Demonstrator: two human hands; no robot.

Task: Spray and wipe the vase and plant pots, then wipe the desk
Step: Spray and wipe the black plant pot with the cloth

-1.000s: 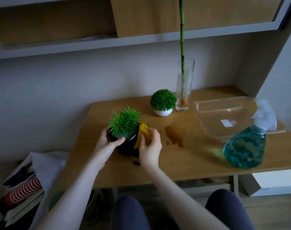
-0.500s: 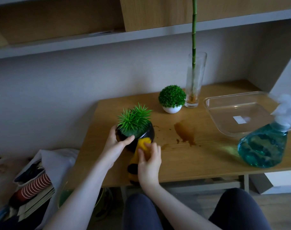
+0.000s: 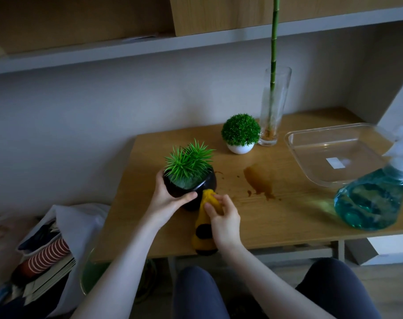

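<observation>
My left hand (image 3: 167, 200) grips a round black pot (image 3: 208, 186) with a spiky green plant, tilted toward me just above the wooden desk (image 3: 276, 217). My right hand (image 3: 223, 218) holds a yellow cloth with black spots (image 3: 204, 231) and presses its top end against the pot's lower right side; the rest of the cloth hangs down past the desk's front edge. A small white pot with a round green bush (image 3: 240, 134) stands further back. Beside it is a tall glass vase (image 3: 273, 107) with a bamboo stalk. A brown spill (image 3: 259, 183) stains the desk's middle.
A blue-filled spray bottle (image 3: 370, 203) stands at the desk's front right. Behind it lies a clear plastic tray (image 3: 311, 162). A shelf (image 3: 195, 40) runs overhead. A bag with books and striped cups (image 3: 44, 252) sits on the floor at the left. My knees are under the desk's front edge.
The cloth has slid from the pot's upper right side down to its lower front. The pot is now tipped toward me. The view has shifted left and down.
</observation>
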